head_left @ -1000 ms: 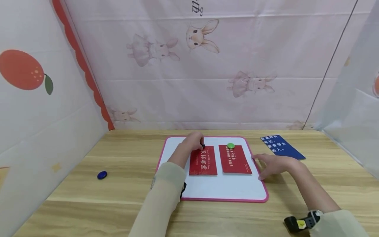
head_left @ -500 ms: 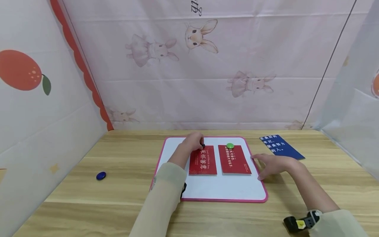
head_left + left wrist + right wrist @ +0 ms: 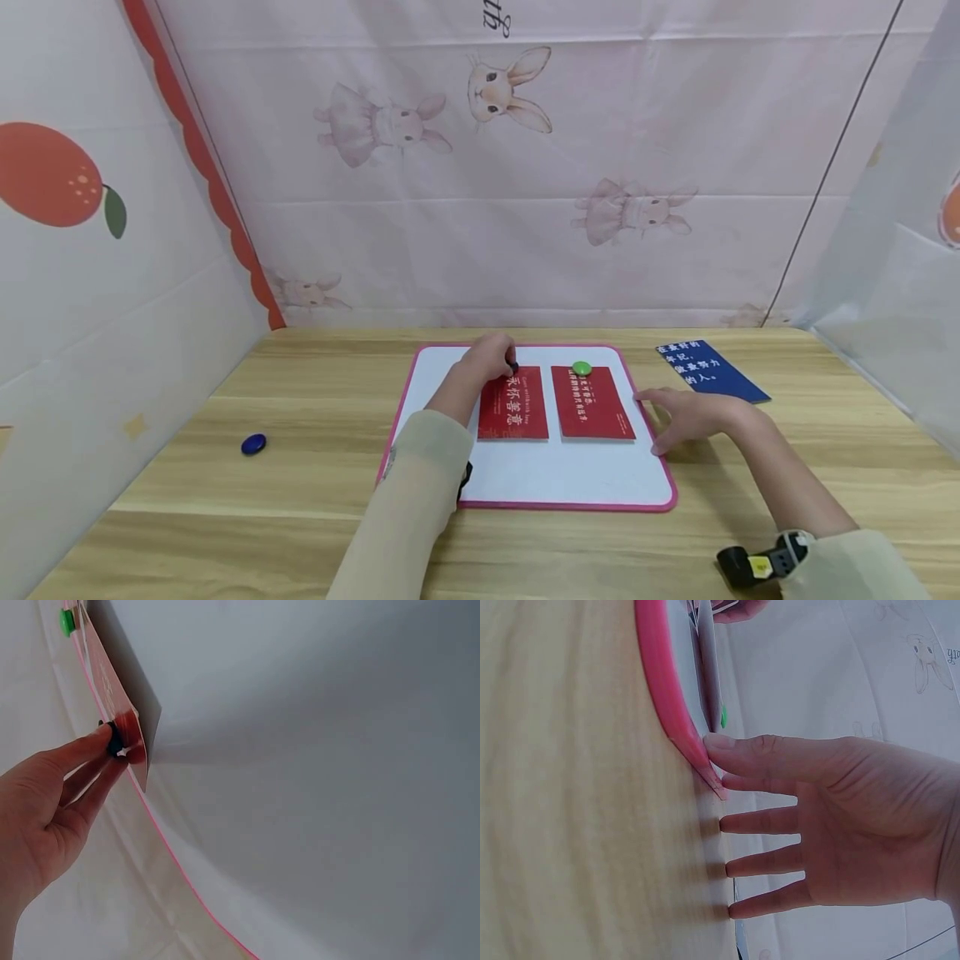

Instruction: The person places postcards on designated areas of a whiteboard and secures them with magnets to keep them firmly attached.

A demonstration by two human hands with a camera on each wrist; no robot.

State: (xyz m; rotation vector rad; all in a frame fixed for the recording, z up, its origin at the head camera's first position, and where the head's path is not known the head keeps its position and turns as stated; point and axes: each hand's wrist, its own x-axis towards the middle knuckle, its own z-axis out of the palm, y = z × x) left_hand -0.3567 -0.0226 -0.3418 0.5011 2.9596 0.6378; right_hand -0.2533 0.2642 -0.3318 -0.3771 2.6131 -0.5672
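Observation:
In the head view a whiteboard with a pink rim lies on the table, bearing two red cards. My left hand pinches a small dark round magnet at the top edge of the left card. A green magnet sits on the top edge of the right card. With fingers spread, my right hand touches the board's right rim; in the right wrist view the thumb meets the pink edge and the other fingertips reach down to the table.
A blue card with white writing lies on the wooden table behind the right hand. Off to the left of the board is a dark blue magnet. A printed cloth wall stands behind the table's far edge.
Both hands hold nearly the same places throughout. The whole head view has shifted very slightly; the cards and magnets stay where they were on the board.

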